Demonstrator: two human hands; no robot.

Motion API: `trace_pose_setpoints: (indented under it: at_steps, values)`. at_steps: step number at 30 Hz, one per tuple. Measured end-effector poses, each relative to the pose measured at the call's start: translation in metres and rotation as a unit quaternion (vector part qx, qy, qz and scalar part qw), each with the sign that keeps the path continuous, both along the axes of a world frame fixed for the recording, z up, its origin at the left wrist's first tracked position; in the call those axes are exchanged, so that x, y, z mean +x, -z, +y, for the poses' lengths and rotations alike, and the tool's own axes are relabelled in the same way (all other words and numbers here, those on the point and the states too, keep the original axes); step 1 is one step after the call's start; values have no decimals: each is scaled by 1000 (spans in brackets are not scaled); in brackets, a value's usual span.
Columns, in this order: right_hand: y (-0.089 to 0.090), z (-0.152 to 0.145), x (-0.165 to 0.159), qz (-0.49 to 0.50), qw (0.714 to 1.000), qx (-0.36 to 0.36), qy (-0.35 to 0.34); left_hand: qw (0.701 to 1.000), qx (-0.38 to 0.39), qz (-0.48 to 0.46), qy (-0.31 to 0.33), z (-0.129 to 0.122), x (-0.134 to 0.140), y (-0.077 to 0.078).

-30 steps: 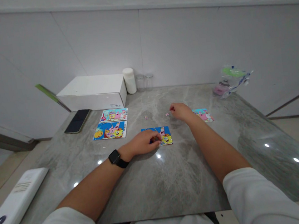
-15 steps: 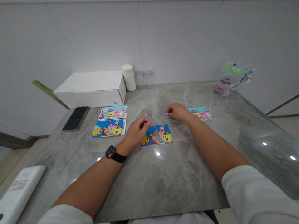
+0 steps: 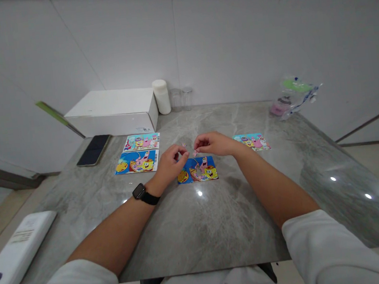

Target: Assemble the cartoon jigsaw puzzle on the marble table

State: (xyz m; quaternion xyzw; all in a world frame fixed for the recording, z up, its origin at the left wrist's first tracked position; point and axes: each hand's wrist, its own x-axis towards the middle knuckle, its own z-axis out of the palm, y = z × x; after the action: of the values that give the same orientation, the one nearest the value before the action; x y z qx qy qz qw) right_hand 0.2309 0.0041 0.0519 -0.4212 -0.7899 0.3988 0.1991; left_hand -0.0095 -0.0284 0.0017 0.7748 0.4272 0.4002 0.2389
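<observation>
A blue cartoon jigsaw puzzle lies flat in the middle of the table, with a grey gap in its picture. Just above its top edge, my right hand pinches a small pink puzzle piece between thumb and fingertips. My left hand, with a black watch on the wrist, rests by the puzzle's upper left corner. Its fingers are curled towards the thumb, and whatever they may hold is hidden. Another small pinkish piece lies just beyond the left fingertips.
Two cartoon picture cards lie left, near a phone and a white box. A white bottle and two clear glasses stand behind. Right are another cartoon picture and a plastic bag. A white device sits front left.
My right hand has moved left with the small puzzle piece, from beside the right-hand picture to just above the puzzle. My left hand has barely shifted.
</observation>
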Motion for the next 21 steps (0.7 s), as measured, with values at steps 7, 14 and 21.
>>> trace_pose_setpoints:
  at_steps: [7,14,21]
  values:
    - [-3,-2,-3,36,999,-27,-6,999,-16,3,40,-1,0,-1]
    - [-2,-5,-10,41,997,-45,-39,998,-33,6,47,-7,3,-8]
    - [0,-6,-13,-20,999,-12,-34,997,-32,31,57,-5,2,-2]
